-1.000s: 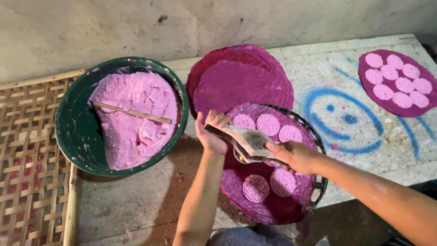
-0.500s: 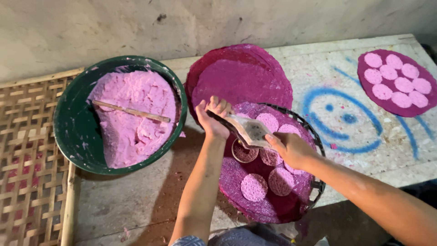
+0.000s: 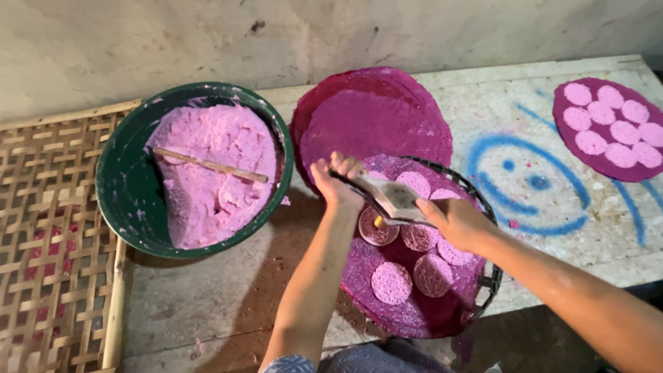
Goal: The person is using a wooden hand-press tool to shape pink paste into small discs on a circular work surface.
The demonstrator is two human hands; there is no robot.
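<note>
A rough, pale plastered wall (image 3: 331, 34) with dark smudges runs behind the far edge of the surface (image 3: 207, 297). The surface is worn, mottled stone, grey-white, with a blue spray-painted face (image 3: 532, 183) toward its right end. A woven bamboo lattice (image 3: 48, 235) lies along the surface's left edge. Light is soft, with shadow deep at the near right corner.

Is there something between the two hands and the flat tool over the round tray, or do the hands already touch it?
Nothing stands between them. The left hand grips one end of the flat tool and the right hand grips the other end. The tool hangs above the pink discs on the round tray, partly hiding one disc.
</note>
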